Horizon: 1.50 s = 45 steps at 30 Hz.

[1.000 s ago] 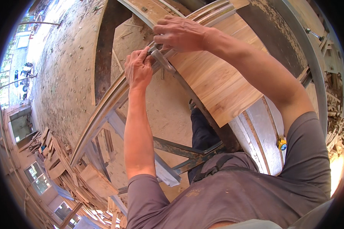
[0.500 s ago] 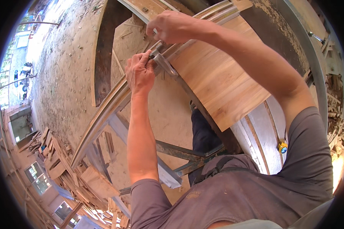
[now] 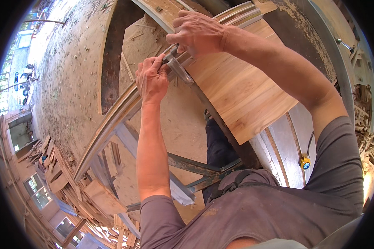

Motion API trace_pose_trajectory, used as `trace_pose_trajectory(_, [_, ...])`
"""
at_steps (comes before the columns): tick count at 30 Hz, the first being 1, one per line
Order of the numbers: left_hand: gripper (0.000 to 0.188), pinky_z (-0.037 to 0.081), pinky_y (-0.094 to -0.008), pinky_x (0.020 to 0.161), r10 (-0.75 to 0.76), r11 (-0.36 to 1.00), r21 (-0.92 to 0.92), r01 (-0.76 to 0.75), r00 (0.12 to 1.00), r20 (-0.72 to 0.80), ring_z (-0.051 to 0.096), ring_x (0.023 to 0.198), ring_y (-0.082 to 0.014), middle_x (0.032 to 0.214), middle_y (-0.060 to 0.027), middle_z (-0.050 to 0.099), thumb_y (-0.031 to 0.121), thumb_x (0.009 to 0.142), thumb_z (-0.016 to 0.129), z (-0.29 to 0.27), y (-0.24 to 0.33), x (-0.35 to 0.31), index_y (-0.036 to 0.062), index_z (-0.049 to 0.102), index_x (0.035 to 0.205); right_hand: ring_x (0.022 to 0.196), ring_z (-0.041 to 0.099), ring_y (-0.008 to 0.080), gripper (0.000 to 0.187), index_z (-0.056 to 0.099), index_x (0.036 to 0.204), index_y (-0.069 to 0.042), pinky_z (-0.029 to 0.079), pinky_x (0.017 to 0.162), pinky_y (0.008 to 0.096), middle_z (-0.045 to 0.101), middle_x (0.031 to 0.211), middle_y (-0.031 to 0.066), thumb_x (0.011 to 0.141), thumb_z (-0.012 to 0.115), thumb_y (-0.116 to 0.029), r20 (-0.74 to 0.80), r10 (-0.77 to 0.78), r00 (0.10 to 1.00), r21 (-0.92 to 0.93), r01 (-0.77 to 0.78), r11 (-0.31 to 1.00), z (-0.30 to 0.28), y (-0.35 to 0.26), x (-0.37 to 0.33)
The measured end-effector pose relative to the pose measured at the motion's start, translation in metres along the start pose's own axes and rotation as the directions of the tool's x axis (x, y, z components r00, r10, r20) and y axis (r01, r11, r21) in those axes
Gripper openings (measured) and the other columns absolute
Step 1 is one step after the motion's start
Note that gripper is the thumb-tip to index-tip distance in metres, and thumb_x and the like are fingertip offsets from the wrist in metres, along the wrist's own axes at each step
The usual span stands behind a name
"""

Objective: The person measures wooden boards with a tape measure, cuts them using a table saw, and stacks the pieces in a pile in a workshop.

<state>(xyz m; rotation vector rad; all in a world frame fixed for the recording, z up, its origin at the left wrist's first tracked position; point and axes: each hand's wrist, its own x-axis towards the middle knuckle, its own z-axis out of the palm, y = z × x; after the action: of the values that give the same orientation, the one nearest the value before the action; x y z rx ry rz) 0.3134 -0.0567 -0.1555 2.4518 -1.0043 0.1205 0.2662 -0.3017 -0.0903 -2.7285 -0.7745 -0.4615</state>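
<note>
A grey metal clamp (image 3: 180, 71) sits across a long, curved, layered wooden strip (image 3: 108, 117). My left hand (image 3: 152, 81) is closed around the strip's edge and the clamp, with its thumb against the clamp body. Just beyond, my right hand (image 3: 201, 33) has curled its fingers at the clamp's far end, where the screw is; the fingers hide most of that part. A flat, pale wooden panel (image 3: 241, 91) lies to the right, beneath my right forearm.
Dark metal frame bars (image 3: 191, 162) stand near my legs. A yellow tape measure (image 3: 305, 162) lies at the right on a silvery surface. Scrap wood (image 3: 66, 174) is heaped at the lower left, and another curved metal rail (image 3: 347, 83) runs along the right.
My right hand has shifted slightly right and turned about the clamp's end, its fingers curling more. My left hand and the clamp have stayed in place.
</note>
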Motion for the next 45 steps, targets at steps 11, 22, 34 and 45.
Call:
trace_pose_trajectory(11, [0.035, 0.046, -0.0392, 0.092, 0.042, 0.999, 0.022, -0.041, 0.999, -0.03, 0.06, 0.105, -0.0241, 0.114, 0.0015, 0.067, 0.02, 0.091, 0.07, 0.006, -0.003, -0.001, 0.0202, 0.072, 0.127, 0.082, 0.063, 0.0221, 0.02, 0.071, 0.085, -0.01, 0.045, 0.086, 0.0352, 0.066, 0.068, 0.0067, 0.083, 0.076, -0.03, -0.155, -0.041, 0.987, -0.043, 0.035, 0.998, 0.017, 0.006, -0.016])
trace_pose_trajectory(22, [0.036, 0.044, -0.0383, 0.096, 0.043, 0.999, 0.003, -0.043, 0.999, -0.031, 0.061, 0.107, -0.0243, 0.114, 0.0001, 0.068, 0.014, 0.091, 0.068, 0.004, -0.002, -0.001, 0.0165, 0.072, 0.126, 0.082, 0.064, 0.0213, 0.022, 0.07, 0.092, -0.01, 0.045, 0.087, 0.0338, 0.066, 0.071, 0.005, 0.077, 0.079, -0.024, -0.311, 0.033, 0.95, -0.03, -0.045, 0.999, 0.03, -0.001, -0.02])
trace_pose_trajectory(34, [0.081, 0.034, -0.0432, 0.116, 0.165, 0.986, -0.029, -0.162, 0.981, 0.101, 0.045, 0.136, -0.0351, 0.146, -0.0142, 0.053, 0.026, 0.074, 0.085, -0.013, 0.006, -0.007, 0.005, 0.052, 0.146, 0.092, 0.069, 0.0232, 0.051, 0.066, 0.126, -0.005, 0.043, 0.094, 0.0356, 0.076, 0.093, 0.0084, 0.078, 0.08, -0.014, -0.492, 0.403, 0.772, 0.029, -0.448, 0.894, 0.046, -0.055, -0.032])
trace_pose_trajectory(45, [0.083, 0.024, -0.0495, 0.121, -0.116, 0.927, -0.374, 0.027, 0.969, -0.218, 0.033, 0.142, -0.0424, 0.149, -0.0307, 0.036, -0.002, 0.077, 0.06, 0.025, 0.097, -0.045, -0.0101, 0.026, 0.152, 0.138, 0.048, 0.0342, 0.048, 0.062, 0.133, -0.005, 0.035, 0.117, 0.0461, 0.06, 0.142, 0.0154, 0.086, 0.071, -0.007, -0.259, 0.832, 0.49, 0.043, -0.855, 0.517, 0.0, -0.179, -0.281])
